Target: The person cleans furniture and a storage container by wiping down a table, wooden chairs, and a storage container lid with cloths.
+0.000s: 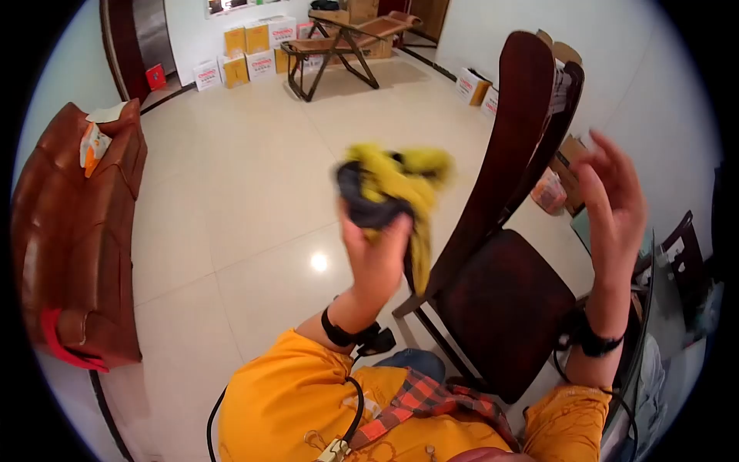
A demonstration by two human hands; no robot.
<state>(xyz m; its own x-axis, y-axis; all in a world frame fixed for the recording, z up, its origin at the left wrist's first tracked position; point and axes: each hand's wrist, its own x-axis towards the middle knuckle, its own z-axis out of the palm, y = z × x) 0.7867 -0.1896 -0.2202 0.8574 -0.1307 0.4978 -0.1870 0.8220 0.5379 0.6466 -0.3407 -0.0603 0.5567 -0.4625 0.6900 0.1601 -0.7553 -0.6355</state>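
Note:
My left hand (373, 258) is raised in front of me, its fingers closed on a crumpled yellow and dark grey cloth (419, 189). The cloth is blurred, and one end hangs down near the chair's backrest. My right hand (613, 204) is lifted to the right of the dark wooden chair (504, 308), fingers apart and slightly curled, with nothing in it. The chair's tall backrest (512, 115) rises between my two hands. My right hand does not appear to touch it.
A brown leather sofa (73, 231) stands along the left. A folding recliner (339, 50) is at the back, by several stacked cartons (258, 65). A glass-topped table (643, 308) is close at my right. Cartons (471, 86) line the right wall.

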